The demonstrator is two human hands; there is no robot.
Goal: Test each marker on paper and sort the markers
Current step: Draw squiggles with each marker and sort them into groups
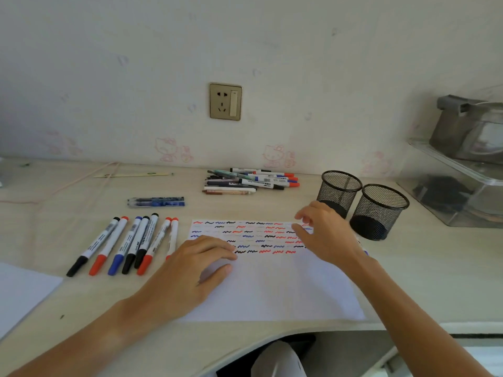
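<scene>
Meanwhile both hands lay over the test paper on the desk (pixel 272 346), neither holding a marker

Largest to smallest: the paper (pixel 275 289) lay at the desk's front, rows of red, blue and black squiggles across its top; the left hand (pixel 190 270) rested flat on its left part, fingers straight; the right hand (pixel 324 232) hovered at its top right corner, fingers loosely spread; two mesh cups (pixel 362 202) stood just beyond; seven markers (pixel 128 243) lay in a row left of the paper, and a pile of pens (pixel 250 180) lay near the wall
</scene>
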